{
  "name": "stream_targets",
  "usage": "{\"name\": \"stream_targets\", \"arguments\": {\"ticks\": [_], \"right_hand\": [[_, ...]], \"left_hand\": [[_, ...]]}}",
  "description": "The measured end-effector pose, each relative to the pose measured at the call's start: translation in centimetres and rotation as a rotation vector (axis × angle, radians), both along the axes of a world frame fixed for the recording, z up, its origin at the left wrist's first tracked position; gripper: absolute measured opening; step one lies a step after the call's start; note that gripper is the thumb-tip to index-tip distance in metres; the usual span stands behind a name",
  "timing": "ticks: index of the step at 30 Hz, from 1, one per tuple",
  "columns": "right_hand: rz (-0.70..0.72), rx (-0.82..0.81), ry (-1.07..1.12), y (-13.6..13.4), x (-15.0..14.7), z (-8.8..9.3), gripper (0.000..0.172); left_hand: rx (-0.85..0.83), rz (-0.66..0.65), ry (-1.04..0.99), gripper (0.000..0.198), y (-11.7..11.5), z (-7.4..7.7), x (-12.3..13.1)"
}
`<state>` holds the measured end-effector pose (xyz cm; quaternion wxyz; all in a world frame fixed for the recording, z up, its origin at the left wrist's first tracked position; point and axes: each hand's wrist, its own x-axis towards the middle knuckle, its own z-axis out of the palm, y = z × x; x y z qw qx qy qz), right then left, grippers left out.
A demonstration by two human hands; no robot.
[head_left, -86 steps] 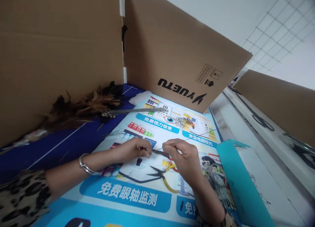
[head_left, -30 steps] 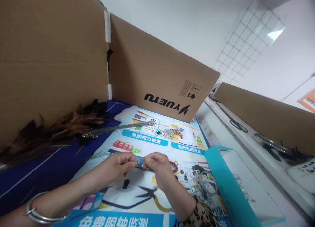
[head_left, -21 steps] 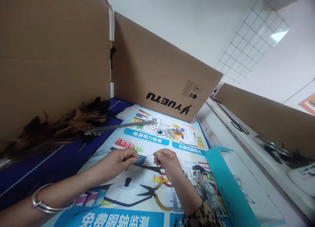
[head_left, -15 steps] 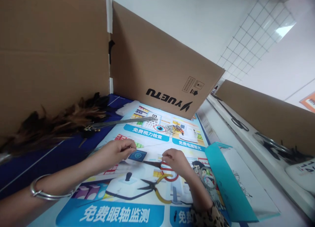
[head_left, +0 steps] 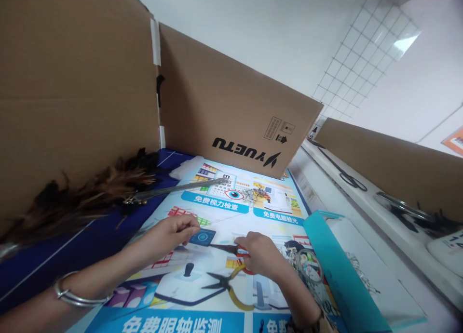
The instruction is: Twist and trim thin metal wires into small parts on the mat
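My left hand (head_left: 175,228) is closed in a pinch just above the printed poster (head_left: 202,318), on what looks like a thin wire. My right hand (head_left: 258,253) lies lower and to the right, with its fingers curled over the red handles of small scissors (head_left: 224,247). The scissors' dark blades point left toward my left hand. Yellow-handled pliers (head_left: 231,287) lie on the poster just in front of both hands. A silver bangle (head_left: 68,294) sits on my left wrist.
Brown feathers (head_left: 90,193) are piled at the left on blue cloth, with a bundle of metal wires (head_left: 181,186) beside them. Small metal parts (head_left: 249,194) lie further back. At the right are a clear round container (head_left: 309,268) and a teal folder (head_left: 336,270). Cardboard walls (head_left: 231,106) enclose the back and left.
My hands were together working the wire, then drew apart. My right hand dropped to the poster onto the scissors, and my left hand stayed pinched.
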<state>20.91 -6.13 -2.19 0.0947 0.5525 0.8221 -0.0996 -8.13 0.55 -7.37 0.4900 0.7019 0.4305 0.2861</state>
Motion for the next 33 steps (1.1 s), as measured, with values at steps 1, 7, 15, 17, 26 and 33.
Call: {"name": "stream_targets", "arguments": {"ticks": [1,7,15,17,26,33], "right_hand": [[-0.016,0.005,0.017,0.0,0.0,0.0,0.056],[-0.116,0.028,0.224,0.1,0.3,-0.7,0.066],[0.047,0.255,-0.015,-1.0,-0.5,0.6,0.046],[0.004,0.293,-0.088,-1.0,-0.7,0.5,0.05],[-0.277,0.045,0.528,0.4,1.8,-0.8,0.064],[-0.336,-0.269,0.932,-0.5,0.0,-0.5,0.031]], "left_hand": [[-0.01,0.0,-0.018,0.027,0.0,-0.1,0.1],[-0.005,0.026,-0.073,0.03,0.1,-0.3,0.2],[0.004,0.042,-0.066,0.031,-0.4,0.6,0.3],[0.004,0.048,-0.064,0.031,-0.5,0.7,0.4],[-0.008,0.062,-0.048,0.035,-1.3,2.1,0.9],[-0.017,0.125,-0.049,0.036,-1.9,3.2,1.2]]}}
